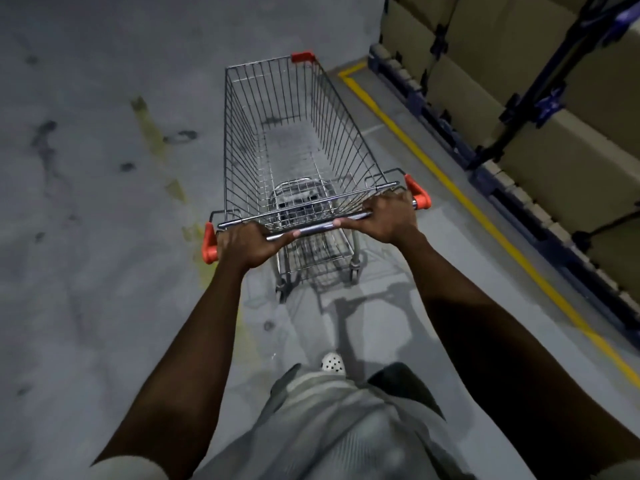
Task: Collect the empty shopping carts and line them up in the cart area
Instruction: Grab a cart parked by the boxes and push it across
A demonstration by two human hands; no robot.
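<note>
An empty wire shopping cart with orange-red corner caps stands on the grey floor straight ahead of me, its basket pointing away. My left hand grips the left end of the metal handle bar. On the right end of the same bar my right hand is wrapped tight. Both arms are stretched out forward. Nothing lies in the basket.
A yellow floor line runs along the right, beside blue pallet racking stacked with cardboard boxes. Stained concrete floor spreads out on the left. My foot in a white perforated shoe shows below the cart.
</note>
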